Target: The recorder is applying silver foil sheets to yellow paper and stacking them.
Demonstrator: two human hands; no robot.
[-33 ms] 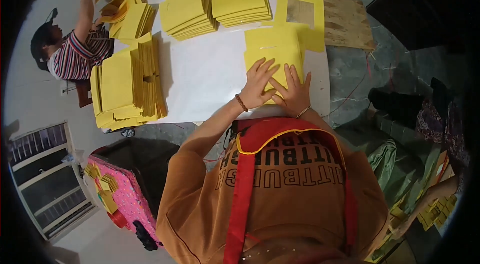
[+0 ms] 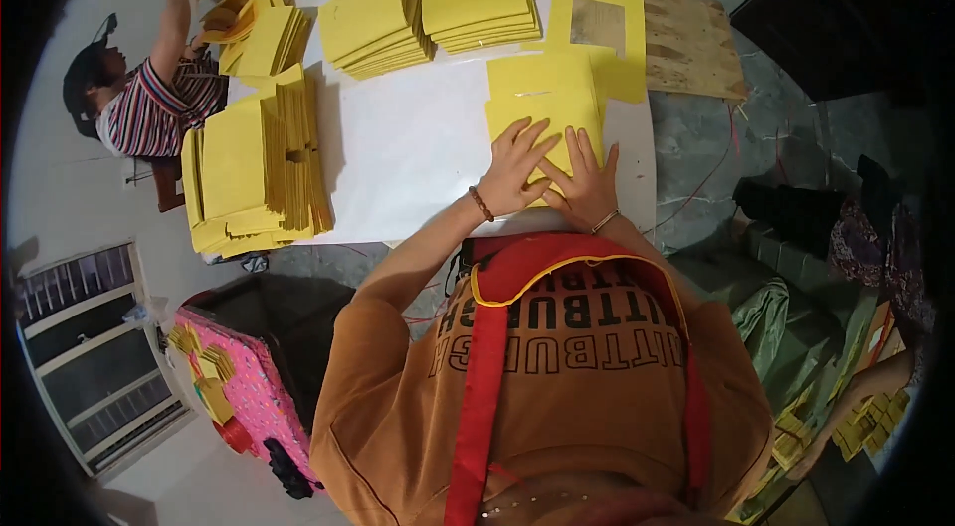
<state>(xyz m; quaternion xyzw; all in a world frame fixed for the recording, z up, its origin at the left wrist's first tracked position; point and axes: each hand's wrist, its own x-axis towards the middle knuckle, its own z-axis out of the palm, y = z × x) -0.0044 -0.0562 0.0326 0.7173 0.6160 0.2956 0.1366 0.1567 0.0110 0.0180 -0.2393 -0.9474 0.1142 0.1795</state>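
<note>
Both my hands rest flat on a yellow paper envelope [image 2: 567, 113] near the front edge of the white table. My left hand [image 2: 519, 168] is open, its fingers stretched across the paper and pointing away to the right. Beside it, my right hand [image 2: 587, 186] lies open with spread fingers, and its thumb side meets the left hand. Under and behind this envelope, more yellow paper [image 2: 532, 75] sticks out. Farther back on the right lies a flat yellow sheet [image 2: 632, 38] with a greyish rectangular panel. My palms hide the envelope's near part.
Stacks of yellow envelopes [image 2: 479, 3] stand at the back, with another tall stack [image 2: 234, 163] on the left of the table [image 2: 398, 158]. A co-worker in a striped shirt [image 2: 149, 118] handles yellow paper at the far left. A wooden board [image 2: 691, 43] adjoins the table's right side.
</note>
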